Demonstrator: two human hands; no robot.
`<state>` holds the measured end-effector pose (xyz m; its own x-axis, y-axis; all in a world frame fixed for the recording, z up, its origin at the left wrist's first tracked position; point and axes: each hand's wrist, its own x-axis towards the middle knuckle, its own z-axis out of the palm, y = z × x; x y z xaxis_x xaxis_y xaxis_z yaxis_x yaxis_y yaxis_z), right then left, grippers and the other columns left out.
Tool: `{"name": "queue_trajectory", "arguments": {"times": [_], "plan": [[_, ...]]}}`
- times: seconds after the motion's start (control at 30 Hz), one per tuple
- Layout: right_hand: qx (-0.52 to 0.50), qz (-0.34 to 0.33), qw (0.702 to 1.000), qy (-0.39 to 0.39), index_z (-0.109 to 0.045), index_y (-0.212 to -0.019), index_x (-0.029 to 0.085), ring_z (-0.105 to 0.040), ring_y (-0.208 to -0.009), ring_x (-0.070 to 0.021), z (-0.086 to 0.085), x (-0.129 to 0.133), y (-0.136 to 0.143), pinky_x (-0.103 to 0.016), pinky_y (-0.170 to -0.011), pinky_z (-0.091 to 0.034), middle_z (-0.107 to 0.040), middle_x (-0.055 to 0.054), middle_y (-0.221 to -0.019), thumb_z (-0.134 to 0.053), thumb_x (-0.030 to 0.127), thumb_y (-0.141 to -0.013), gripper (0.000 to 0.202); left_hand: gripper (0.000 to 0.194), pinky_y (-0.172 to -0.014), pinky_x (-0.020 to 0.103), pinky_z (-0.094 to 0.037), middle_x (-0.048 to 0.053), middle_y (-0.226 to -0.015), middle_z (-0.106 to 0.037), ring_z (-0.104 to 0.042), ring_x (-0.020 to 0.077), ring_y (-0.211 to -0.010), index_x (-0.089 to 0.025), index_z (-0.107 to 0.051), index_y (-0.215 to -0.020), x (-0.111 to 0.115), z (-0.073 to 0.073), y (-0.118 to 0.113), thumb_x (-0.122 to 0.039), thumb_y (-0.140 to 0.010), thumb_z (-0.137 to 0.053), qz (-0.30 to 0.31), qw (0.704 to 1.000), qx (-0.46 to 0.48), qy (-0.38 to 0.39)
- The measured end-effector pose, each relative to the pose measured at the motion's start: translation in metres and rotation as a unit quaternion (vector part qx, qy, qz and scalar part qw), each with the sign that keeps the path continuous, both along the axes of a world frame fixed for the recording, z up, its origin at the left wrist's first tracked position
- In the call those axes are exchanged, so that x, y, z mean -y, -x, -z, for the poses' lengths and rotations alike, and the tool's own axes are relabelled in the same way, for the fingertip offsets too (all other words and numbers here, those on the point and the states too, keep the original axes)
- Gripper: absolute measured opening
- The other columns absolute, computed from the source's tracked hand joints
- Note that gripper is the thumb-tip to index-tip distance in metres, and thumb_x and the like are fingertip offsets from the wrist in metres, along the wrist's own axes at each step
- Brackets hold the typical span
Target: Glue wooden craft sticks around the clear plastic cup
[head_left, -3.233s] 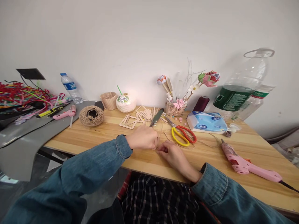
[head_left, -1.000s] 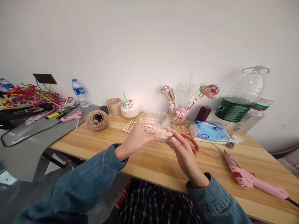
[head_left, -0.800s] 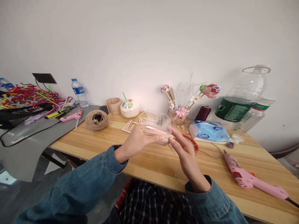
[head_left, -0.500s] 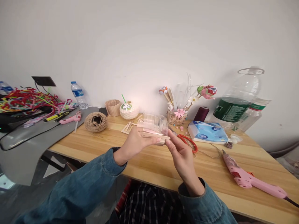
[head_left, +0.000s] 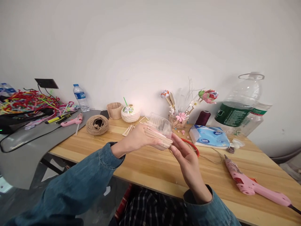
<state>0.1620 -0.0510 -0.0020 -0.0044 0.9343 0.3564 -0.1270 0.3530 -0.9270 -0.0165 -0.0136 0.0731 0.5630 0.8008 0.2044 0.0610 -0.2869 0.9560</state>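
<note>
My left hand (head_left: 135, 140) holds a clear plastic container (head_left: 161, 125) with wooden craft sticks (head_left: 158, 136) along its near edge, lifted above the wooden table (head_left: 150, 163). My right hand (head_left: 185, 155) touches the right end of those sticks with its fingertips. Behind my right hand lie the scissors (head_left: 192, 146), with only a red handle showing. More loose craft sticks (head_left: 129, 129) lie on the table behind the container.
A twine ball (head_left: 97, 124), a small stick basket (head_left: 114, 110), a white yarn ball (head_left: 129, 113), a flower vase (head_left: 179, 118), a tissue pack (head_left: 208, 137), a thread spool (head_left: 203, 117) and big bottles (head_left: 237, 106) line the back. A pink glue gun (head_left: 251, 185) lies at right.
Both hands came up from the table, where they worked on sticks, and now hold the clear container with sticks in the air. It has tilted slightly over the last second.
</note>
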Motion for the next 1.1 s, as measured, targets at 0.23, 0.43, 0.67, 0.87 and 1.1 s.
{"name": "queue_trajectory", "arguments": {"times": [0.23,0.43,0.67,0.87,1.1], "plan": [[0.004,0.049,0.999,-0.002,-0.053,-0.12,0.028,-0.06,-0.098,-0.0174,-0.008,0.005,-0.005,-0.033,-0.085,-0.052,-0.064,-0.004,-0.102,-0.067,0.042,-0.076,0.048,0.03,-0.081,0.028,-0.054,0.008,-0.1,-0.073,-0.068,0.0209,-0.093,-0.015,-0.071,-0.097,0.001,-0.009,-0.001,-0.019,-0.067,-0.072,0.061,0.997,-0.016,0.054],[0.054,0.062,0.995,-0.053,-0.053,-0.12,0.028,-0.062,-0.093,-0.0163,-0.009,0.01,-0.007,-0.03,-0.078,-0.054,-0.065,-0.003,-0.099,-0.065,0.037,-0.078,0.044,0.027,-0.077,0.027,-0.054,0.006,-0.094,-0.074,-0.069,0.0195,-0.085,-0.014,-0.071,-0.091,0.007,-0.011,-0.004,-0.02,-0.065,-0.074,0.016,0.999,-0.032,0.033],[0.194,0.222,0.938,-0.184,-0.063,-0.097,0.024,-0.063,-0.088,-0.0192,-0.008,0.024,-0.005,-0.034,-0.074,-0.055,-0.066,-0.005,-0.098,-0.063,0.027,-0.08,0.017,0.021,-0.072,0.025,-0.055,0.005,-0.085,-0.075,-0.069,0.0183,-0.079,-0.013,-0.072,-0.082,0.014,-0.01,-0.003,-0.02,-0.062,-0.076,-0.013,1.0,-0.005,0.022],[0.198,0.224,0.927,-0.228,-0.061,-0.081,0.023,-0.057,-0.071,-0.0144,-0.02,0.033,-0.002,-0.027,-0.063,-0.049,-0.061,0.0,-0.075,-0.06,0.022,-0.082,0.001,0.02,-0.068,0.025,-0.055,0.004,-0.077,-0.074,-0.069,0.0177,-0.073,-0.012,-0.071,-0.078,0.022,-0.012,-0.003,-0.021,-0.061,-0.077,-0.016,1.0,-0.009,0.021],[0.155,0.109,0.98,-0.064,-0.056,-0.066,0.021,-0.051,-0.055,-0.0107,-0.035,0.036,-0.007,-0.02,-0.05,-0.042,-0.053,0.002,-0.059,-0.058,0.041,-0.081,0.026,0.017,-0.066,0.025,-0.054,0.004,-0.078,-0.074,-0.069,0.0189,-0.076,-0.013,-0.07,-0.078,0.026,-0.01,-0.003,-0.023,-0.065,-0.075,-0.014,0.999,-0.03,-0.022]]}}
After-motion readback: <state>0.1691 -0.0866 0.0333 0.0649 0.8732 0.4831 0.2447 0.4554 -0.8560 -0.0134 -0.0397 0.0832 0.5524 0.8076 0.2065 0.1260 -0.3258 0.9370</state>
